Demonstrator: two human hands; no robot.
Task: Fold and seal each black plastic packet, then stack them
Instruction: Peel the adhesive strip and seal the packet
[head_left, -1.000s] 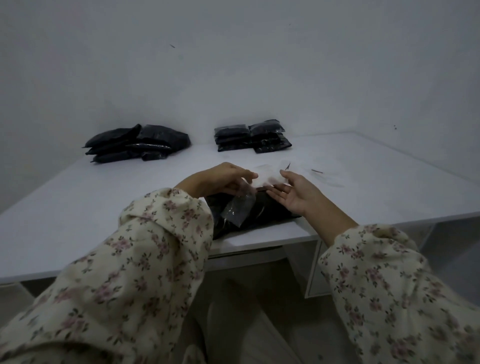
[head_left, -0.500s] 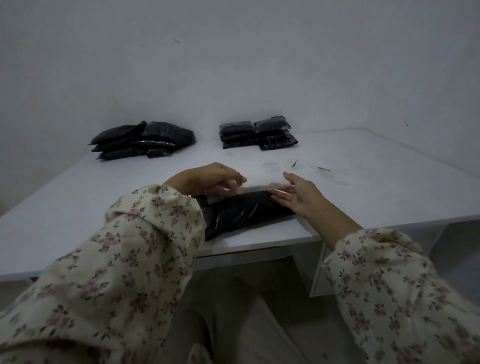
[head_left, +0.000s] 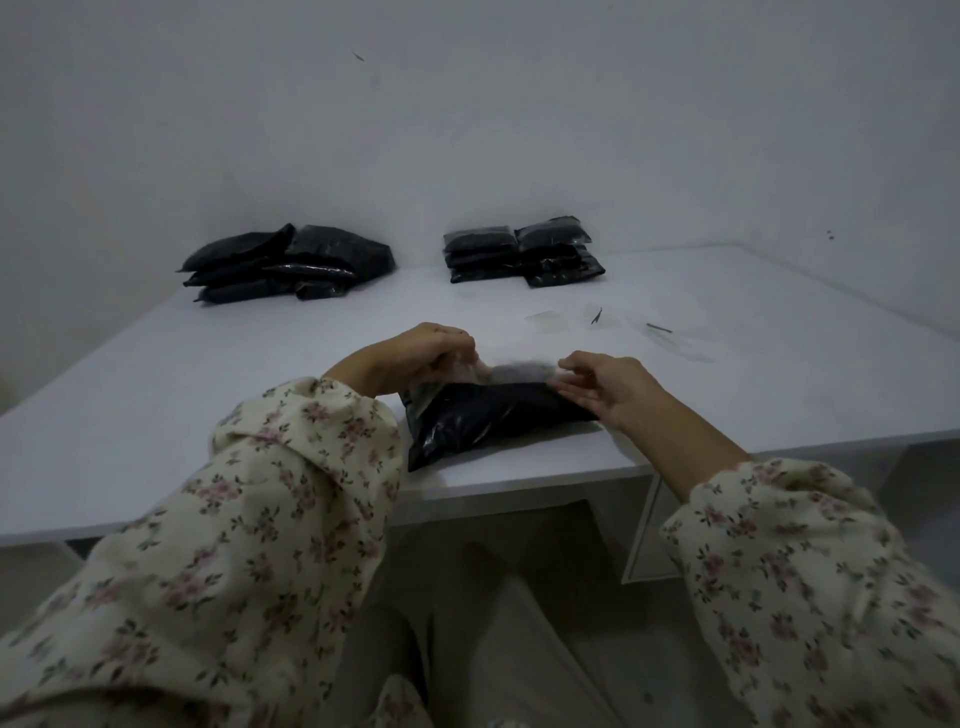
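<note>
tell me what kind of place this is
Likely a small packing workstation, maybe at home: a plain white table against bare white walls, a loose pile of black plastic packets and a neat stack of black packets at the back.

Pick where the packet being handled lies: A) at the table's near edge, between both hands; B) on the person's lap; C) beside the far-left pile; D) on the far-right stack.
A: the black packet lies at the near edge of the table, the left hand pinching its clear flap and the right hand touching its right end.
</note>
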